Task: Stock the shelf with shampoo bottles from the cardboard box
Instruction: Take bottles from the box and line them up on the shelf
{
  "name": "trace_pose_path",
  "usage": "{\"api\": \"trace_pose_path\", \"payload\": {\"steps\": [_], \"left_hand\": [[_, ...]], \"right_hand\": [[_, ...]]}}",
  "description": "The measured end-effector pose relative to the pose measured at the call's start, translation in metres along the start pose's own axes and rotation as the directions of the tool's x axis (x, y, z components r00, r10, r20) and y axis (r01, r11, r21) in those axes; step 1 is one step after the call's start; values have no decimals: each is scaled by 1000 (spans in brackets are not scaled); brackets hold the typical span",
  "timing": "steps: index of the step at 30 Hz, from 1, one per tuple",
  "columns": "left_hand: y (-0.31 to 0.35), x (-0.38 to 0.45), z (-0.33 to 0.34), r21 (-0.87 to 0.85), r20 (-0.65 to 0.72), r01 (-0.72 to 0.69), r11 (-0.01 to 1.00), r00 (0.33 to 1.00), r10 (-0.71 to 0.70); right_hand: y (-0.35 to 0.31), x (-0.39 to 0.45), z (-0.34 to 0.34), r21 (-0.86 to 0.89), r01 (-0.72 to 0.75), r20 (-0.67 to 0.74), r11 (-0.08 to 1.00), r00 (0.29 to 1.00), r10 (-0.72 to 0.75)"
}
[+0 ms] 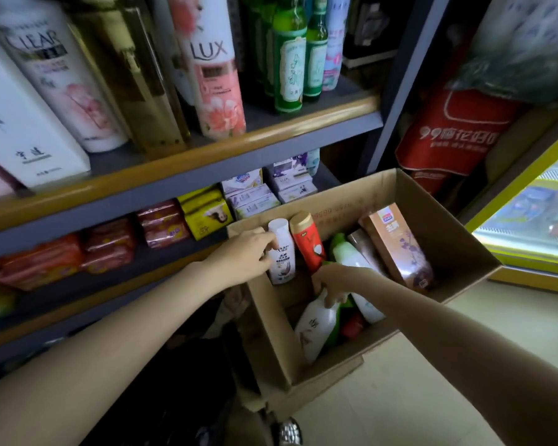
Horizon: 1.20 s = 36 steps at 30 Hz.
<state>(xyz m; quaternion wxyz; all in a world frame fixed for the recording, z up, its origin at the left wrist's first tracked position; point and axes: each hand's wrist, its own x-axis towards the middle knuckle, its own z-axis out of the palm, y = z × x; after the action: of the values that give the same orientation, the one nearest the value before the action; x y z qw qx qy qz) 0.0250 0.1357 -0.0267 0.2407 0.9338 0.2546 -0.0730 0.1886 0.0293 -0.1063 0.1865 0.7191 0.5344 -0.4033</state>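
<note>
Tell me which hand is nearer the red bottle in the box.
Left. The left hand holds the small white bottle right beside the red bottle; the right hand is lower, on a lying white bottle.

Top shelf bottles (207, 59) cut off at frame's upper edge. Right hand (332, 284) hid neck of white bottle (318, 326). Red item (353, 325) in box (271, 333) mostly buried, unidentifiable. Label print too small.

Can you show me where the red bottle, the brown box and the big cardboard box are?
red bottle (309, 244): head view, on its red label, just under the gold cap.
brown box (400, 249): head view, on its front face, by the purple flower print.
cardboard box (448, 226): head view, on its bare inner right wall.
</note>
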Motion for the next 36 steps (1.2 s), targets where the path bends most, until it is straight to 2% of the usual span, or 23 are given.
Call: {"api": "trace_pose_path", "payload": {"steps": [5, 11, 13, 15, 17, 19, 22, 24, 27, 29, 30, 34, 36], "left_hand": [[-2, -11, -18, -32, -52, -27, 999, 998, 25], [1, -23, -41, -2, -79, -52, 999, 996, 51], [10, -27, -50, -33, -51, -60, 998, 997, 59], [19, -32, -65, -89, 51, -69, 994, 996, 73], [22, -43, -84, -201, 122, -44, 979, 990, 69], [20, -58, -106, -376, 116, -41, 926, 989, 91], [17, -93, -140, -591, 30, -77, 803, 993, 117], [10, -117, -162, -646, -73, -108, 756, 994, 80], [-4, -155, -199, -677, -248, -180, 713, 969, 9], [-13, -181, -225, -657, -367, -234, 716, 930, -33], [-17, -194, -238, -649, -425, -258, 716, 903, -60], [-34, -243, -281, -646, -594, -327, 690, 783, -185], [-40, -262, -298, -626, -657, -379, 681, 727, -199]], "right_hand": [[-1, -23, -14, 69, -43, 34, 997, 999, 41], [-19, -77, -91, 25, -6, -199, 1000, 980, 10], [-39, -101, -122, -26, 35, -266, 999, 963, -41], [-64, -129, -150, -109, 102, -286, 989, 949, -130], [-88, -160, -176, -133, 192, -286, 972, 932, -223], [-111, -190, -199, -92, 305, -291, 948, 902, -318], [-142, -228, -223, -7, 438, -345, 899, 843, -413], [-163, -244, -234, 93, 532, -434, 842, 782, -447], [-197, -257, -243, 226, 720, -627, 656, 623, -468], [-220, -265, -247, 284, 810, -672, 513, 550, -496], [-231, -269, -249, 292, 822, -657, 489, 544, -522], [-274, -272, -246, 201, 796, -572, 571, 568, -592], [-299, -266, -240, 183, 822, -623, 540, 522, -583]]}}
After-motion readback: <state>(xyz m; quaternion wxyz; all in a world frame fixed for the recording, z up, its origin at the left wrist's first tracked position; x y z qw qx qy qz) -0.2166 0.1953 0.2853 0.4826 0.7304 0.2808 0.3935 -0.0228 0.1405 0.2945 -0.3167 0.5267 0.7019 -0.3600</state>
